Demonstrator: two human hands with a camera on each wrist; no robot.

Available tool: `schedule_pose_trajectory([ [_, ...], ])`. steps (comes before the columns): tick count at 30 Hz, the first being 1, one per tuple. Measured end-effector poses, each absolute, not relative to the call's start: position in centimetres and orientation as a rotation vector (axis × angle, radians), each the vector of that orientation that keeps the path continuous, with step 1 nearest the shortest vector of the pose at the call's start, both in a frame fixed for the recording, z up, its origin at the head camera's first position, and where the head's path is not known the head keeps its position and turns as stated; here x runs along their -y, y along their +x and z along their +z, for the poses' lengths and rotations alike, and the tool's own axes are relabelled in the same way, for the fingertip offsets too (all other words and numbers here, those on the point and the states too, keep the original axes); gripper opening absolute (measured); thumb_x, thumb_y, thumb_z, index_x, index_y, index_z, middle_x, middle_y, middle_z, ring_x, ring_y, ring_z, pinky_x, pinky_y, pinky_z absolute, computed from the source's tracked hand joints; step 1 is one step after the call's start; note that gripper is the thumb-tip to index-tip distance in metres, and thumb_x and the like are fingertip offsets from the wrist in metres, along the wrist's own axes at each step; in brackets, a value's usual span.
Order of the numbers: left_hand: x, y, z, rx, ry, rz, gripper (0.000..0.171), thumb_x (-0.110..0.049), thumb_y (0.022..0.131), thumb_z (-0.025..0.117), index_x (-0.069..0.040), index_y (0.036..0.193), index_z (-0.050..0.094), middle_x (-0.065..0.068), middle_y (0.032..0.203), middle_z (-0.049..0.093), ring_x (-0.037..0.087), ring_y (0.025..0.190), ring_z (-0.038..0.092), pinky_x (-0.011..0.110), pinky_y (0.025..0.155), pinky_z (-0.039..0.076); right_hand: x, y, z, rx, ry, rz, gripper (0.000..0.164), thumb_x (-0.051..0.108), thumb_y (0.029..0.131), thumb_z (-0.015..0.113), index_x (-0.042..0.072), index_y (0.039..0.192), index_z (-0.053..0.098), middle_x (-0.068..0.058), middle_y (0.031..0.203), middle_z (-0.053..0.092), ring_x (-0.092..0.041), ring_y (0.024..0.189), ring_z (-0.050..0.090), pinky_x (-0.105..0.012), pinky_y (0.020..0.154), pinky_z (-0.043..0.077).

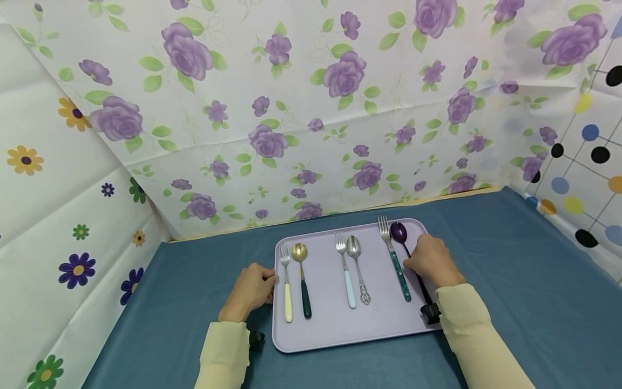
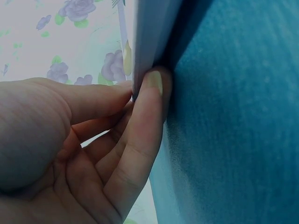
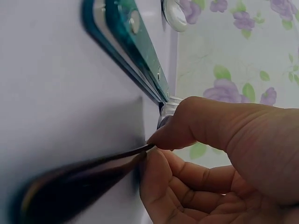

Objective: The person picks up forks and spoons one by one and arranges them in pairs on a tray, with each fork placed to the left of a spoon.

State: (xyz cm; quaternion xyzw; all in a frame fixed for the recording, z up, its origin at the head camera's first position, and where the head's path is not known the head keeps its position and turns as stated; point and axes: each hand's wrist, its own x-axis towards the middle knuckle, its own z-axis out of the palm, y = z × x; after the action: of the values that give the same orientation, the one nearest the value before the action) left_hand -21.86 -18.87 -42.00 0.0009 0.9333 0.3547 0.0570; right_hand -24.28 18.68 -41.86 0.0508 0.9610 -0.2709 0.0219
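Note:
A pale lilac tray (image 1: pixel 325 329) lies on the blue cloth, bearing forks and spoons in three pairs. At its left rim my left hand (image 1: pixel 252 289) pinches the edge; the left wrist view shows the thumb above and a fingertip under the rim. My right hand (image 1: pixel 432 260) is over the tray's right side, thumb and finger pinching the thin handle of a dark purple spoon (image 1: pixel 398 232). In the right wrist view the spoon's wide dark handle end (image 3: pixel 70 191) stretches toward the camera. Just left of it rests a fork with a green handle (image 1: pixel 399 275).
A fork with a pale blue handle (image 1: pixel 350 289) and an ornate silver spoon (image 1: pixel 353 247) lie mid-tray. Leftmost are a cream-handled fork (image 1: pixel 288 302) and a gold spoon with a dark green handle (image 1: pixel 305 300). A flowered sheet (image 1: pixel 301 108) hangs behind the blue cloth (image 1: pixel 204 259).

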Motion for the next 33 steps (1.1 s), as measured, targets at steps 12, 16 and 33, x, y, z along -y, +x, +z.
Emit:
schedule_pose_trajectory([
  [12,18.9,-21.8,-42.1,-2.841,0.018,1.074,0.024,-0.008,0.096,0.057,0.005,0.112,0.069,0.008,0.068,0.062,0.014,0.055,0.059,0.030,0.053,0.055,-19.5,-24.2,-41.6,-2.921,0.050,-0.930,0.013,0.011,0.078,0.070,0.002,0.068,0.070,-0.005,0.059,0.062,-0.017,0.055,0.055,-0.031,0.050,0.047],
  [16,19.0,-21.9,-42.1,-2.844,0.017,1.077,0.023,-0.007,0.096,0.057,0.004,0.111,0.070,0.008,0.069,0.062,0.014,0.055,0.059,0.030,0.053,0.055,-20.2,-23.8,-41.1,-2.845,0.003,-0.915,0.014,0.012,0.076,0.072,0.001,0.068,0.072,-0.006,0.058,0.063,-0.017,0.056,0.056,-0.032,0.053,0.046],
  [33,19.0,-22.0,-42.2,-2.852,0.024,1.076,0.022,-0.007,0.096,0.057,0.004,0.110,0.070,0.008,0.067,0.062,0.014,0.055,0.059,0.029,0.053,0.054,-19.8,-23.8,-41.2,-2.832,0.017,-0.889,0.014,0.007,0.075,0.071,0.003,0.062,0.068,-0.003,0.052,0.061,-0.016,0.052,0.056,-0.032,0.054,0.047],
])
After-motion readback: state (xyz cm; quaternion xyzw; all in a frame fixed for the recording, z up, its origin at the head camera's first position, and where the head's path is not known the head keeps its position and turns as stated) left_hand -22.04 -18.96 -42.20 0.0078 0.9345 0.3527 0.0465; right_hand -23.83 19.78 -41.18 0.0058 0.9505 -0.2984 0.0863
